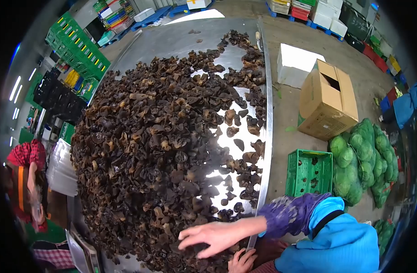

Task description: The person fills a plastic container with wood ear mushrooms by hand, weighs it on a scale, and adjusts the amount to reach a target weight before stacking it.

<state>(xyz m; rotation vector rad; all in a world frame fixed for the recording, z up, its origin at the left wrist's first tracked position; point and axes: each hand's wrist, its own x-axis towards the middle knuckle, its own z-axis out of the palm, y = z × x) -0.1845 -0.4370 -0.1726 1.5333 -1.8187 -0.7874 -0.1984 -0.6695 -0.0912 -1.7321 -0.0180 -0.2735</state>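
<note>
A large heap of dark brown wood-ear mushrooms (144, 141) covers most of the metal table (172, 38). My right hand (217, 236), in a purple sleeve, reaches leftward over the near part of the heap. Its fingers are stretched out and apart, close above or touching the mushrooms; nothing is gripped. At the bottom of the view, my left hand (242, 262) lies by the table's right rim with its fingers apart, partly cut off by the frame. Loose mushrooms (251, 157) are scattered on the bare metal near the rim.
A short tool (258, 36) with a pale handle lies at the far rim. Right of the table are a foam box (297, 66), a carton (329, 102), a green crate (309, 170) and bagged cabbages (360, 159). Another person (29, 182) works at left, near stacked green crates (76, 48).
</note>
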